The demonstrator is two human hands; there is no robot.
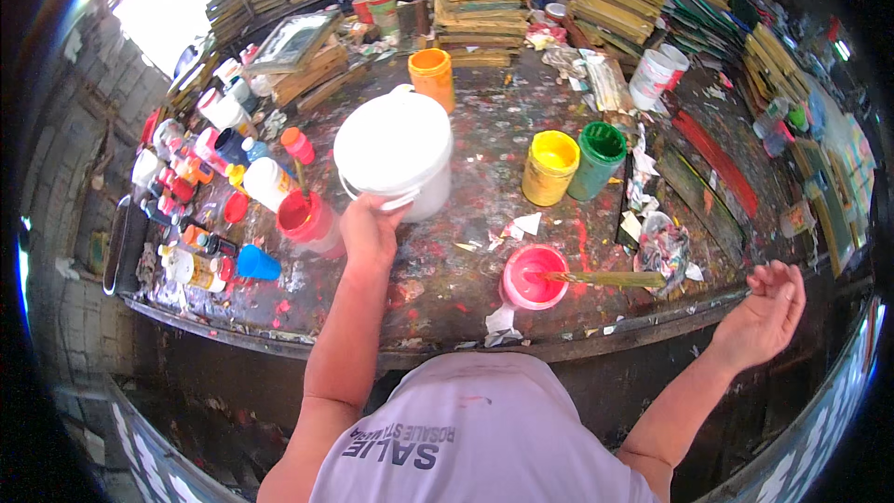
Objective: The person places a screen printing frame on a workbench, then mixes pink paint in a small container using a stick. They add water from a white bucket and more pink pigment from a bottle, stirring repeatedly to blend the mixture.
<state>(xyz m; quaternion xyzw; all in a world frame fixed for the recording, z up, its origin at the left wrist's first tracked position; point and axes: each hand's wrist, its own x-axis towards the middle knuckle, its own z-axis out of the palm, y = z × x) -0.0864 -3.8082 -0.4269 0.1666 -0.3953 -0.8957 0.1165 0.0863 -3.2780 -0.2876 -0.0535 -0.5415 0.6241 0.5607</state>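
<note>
My left hand (pixel 371 233) is closed on the handle at the front of a lidded white bucket (pixel 391 154) standing upright at the centre of the worktable. Just left of it is a red pot (pixel 296 222) with a stick in it. My right hand (pixel 765 312) is raised by the front edge at the right, open, fingers loosely curved, holding nothing. A pink paint pot (pixel 519 289) with a wooden stick (pixel 615 279) lying across it stands near the front edge, between my hands. Behind it are yellow (pixel 549 168) and green (pixel 596 172) paint pots.
The stained worktable (pixel 419 317) carries several bottles (pixel 196 270) at left, an orange pot (pixel 431 84), stacked wooden frames (pixel 480 19) at the back, white buckets (pixel 649 79), a red strip (pixel 717 168) and crumpled scraps (pixel 661 242) at right. A bright opening shows upper left.
</note>
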